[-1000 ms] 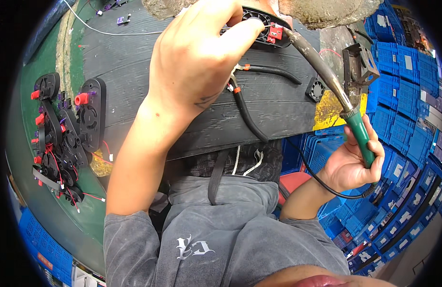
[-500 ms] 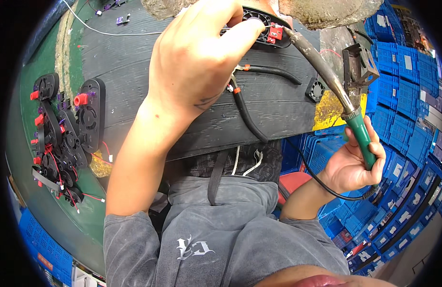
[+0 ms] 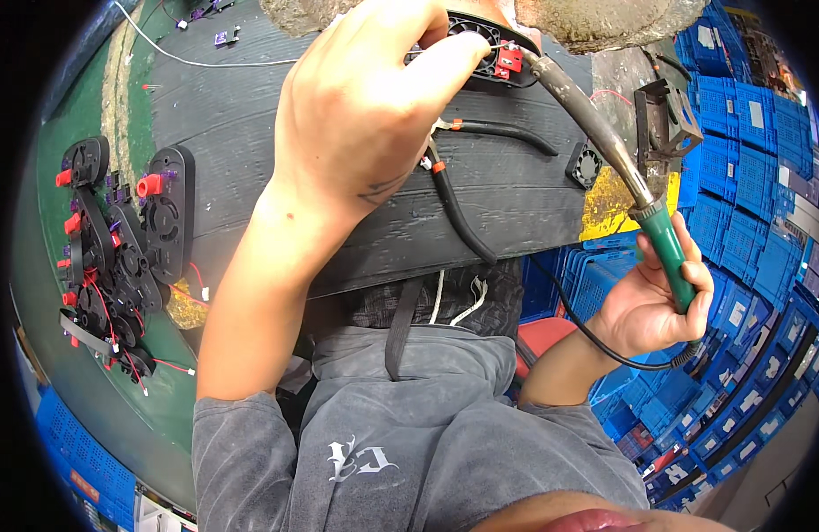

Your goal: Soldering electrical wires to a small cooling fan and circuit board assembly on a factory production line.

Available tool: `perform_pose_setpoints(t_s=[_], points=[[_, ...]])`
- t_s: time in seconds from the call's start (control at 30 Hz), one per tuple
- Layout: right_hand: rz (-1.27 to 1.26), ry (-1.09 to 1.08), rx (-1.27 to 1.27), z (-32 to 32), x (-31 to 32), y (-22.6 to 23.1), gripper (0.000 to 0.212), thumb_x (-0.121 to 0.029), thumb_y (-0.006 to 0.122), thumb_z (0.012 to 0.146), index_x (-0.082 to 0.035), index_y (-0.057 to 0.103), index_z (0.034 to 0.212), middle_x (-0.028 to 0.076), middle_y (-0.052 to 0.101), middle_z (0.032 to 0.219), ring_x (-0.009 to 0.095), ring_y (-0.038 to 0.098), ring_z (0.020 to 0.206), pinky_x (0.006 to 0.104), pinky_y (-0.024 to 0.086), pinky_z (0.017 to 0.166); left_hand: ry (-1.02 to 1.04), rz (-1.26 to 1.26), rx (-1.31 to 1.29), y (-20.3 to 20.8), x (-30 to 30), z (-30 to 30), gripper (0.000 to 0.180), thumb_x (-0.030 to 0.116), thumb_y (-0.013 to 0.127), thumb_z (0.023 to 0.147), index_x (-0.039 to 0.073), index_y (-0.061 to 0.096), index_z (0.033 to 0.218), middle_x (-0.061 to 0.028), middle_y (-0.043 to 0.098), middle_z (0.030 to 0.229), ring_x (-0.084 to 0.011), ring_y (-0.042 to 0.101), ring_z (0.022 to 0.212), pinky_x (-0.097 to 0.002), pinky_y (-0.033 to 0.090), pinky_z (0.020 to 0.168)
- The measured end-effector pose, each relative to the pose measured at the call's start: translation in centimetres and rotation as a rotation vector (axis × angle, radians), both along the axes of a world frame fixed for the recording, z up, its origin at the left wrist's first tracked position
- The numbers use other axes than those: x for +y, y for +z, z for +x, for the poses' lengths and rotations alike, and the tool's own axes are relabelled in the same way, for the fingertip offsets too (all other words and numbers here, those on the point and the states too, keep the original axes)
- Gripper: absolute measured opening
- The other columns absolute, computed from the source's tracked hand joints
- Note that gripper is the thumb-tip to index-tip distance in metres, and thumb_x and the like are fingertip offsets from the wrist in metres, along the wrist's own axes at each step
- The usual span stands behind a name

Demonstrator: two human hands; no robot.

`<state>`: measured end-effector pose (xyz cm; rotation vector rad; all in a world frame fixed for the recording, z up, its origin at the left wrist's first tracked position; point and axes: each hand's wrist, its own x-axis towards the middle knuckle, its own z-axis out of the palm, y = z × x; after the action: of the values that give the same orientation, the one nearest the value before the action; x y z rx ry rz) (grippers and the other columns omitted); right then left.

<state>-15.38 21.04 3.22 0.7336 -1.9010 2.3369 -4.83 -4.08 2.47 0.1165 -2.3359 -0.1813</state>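
My right hand (image 3: 653, 306) is closed round the green handle of a soldering iron (image 3: 669, 253). Its metal shaft slants up and left, with the tip at a small red circuit board (image 3: 509, 60). That board sits at the right end of a black housing with a fan (image 3: 471, 31), partly covered by my left hand. Thumb and fingers of my left hand (image 3: 352, 124) pinch a thin solder wire (image 3: 223, 64), whose end reaches toward the board. Whether the tip and wire touch is too small to tell. Pliers (image 3: 454, 199) with black handles lie below my left hand.
Several black housings (image 3: 168, 213) with red parts and wires are heaped on the left of the bench. A small fan (image 3: 584, 167) and a metal bracket stand (image 3: 666, 122) are at the right. Grey lumpy blocks (image 3: 613, 22) border the far side. Blue crates (image 3: 728, 151) are stacked beyond.
The soldering iron has shifted very slightly left and up at the board. Both hands keep their holds, and the rest looks the same.
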Motion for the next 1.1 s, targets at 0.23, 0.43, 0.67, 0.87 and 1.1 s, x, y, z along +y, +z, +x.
perform_pose_setpoints(t_s=[0.23, 0.43, 0.67, 0.87, 1.1], points=[[0.007, -0.006, -0.005, 0.1, -0.2, 0.0, 0.043, -0.037, 0.035, 0.089, -0.001, 0.057, 0.083, 0.030, 0.058, 0.101, 0.043, 0.062, 0.085, 0.0429, 0.059, 0.060, -0.041, 0.011, 0.120, -0.7, -0.1, -0.2, 0.021, 0.000, 0.061, 0.066, 0.003, 0.065, 0.086, -0.0077, 0.051, 0.072, -0.0235, 0.054, 0.063, -0.0312, 0.045, 0.054], [-0.016, -0.033, -0.012, 0.0, 0.7, 0.6, 0.040, -0.036, 0.038, 0.087, -0.002, 0.059, 0.084, 0.031, 0.056, 0.109, 0.039, 0.062, 0.093, 0.0379, 0.059, 0.068, -0.074, 0.023, 0.223, -1.3, 0.0, -0.6, 0.020, 0.000, 0.061, 0.066, 0.003, 0.065, 0.086, -0.0076, 0.051, 0.072, -0.0234, 0.054, 0.063, -0.0311, 0.045, 0.054], [0.008, -0.011, -0.005, 0.0, 0.7, 0.8, 0.040, -0.035, 0.037, 0.087, -0.002, 0.059, 0.085, 0.031, 0.056, 0.109, 0.039, 0.062, 0.092, 0.0386, 0.059, 0.068, -0.118, 0.031, 0.344, -1.9, 0.0, -1.5, 0.020, 0.000, 0.062, 0.066, 0.003, 0.065, 0.085, -0.0075, 0.051, 0.071, -0.0232, 0.054, 0.063, -0.0310, 0.045, 0.054], [0.022, -0.017, 0.009, 0.1, -0.2, 0.2, 0.043, -0.037, 0.035, 0.089, 0.000, 0.057, 0.084, 0.030, 0.058, 0.102, 0.043, 0.062, 0.085, 0.0430, 0.059, 0.061, -0.152, 0.040, 0.447, -2.5, -0.1, -2.3, 0.019, 0.000, 0.062, 0.066, 0.003, 0.065, 0.085, -0.0074, 0.051, 0.071, -0.0231, 0.054, 0.063, -0.0310, 0.045, 0.054], [0.025, -0.020, 0.016, 0.1, 0.0, 0.1, 0.043, -0.037, 0.035, 0.089, 0.000, 0.057, 0.085, 0.030, 0.058, 0.102, 0.043, 0.062, 0.085, 0.0430, 0.059, 0.061, -0.186, 0.056, 0.567, -3.5, -0.3, -2.8, 0.019, 0.000, 0.062, 0.067, 0.003, 0.065, 0.085, -0.0072, 0.051, 0.071, -0.0230, 0.054, 0.063, -0.0308, 0.044, 0.054]])
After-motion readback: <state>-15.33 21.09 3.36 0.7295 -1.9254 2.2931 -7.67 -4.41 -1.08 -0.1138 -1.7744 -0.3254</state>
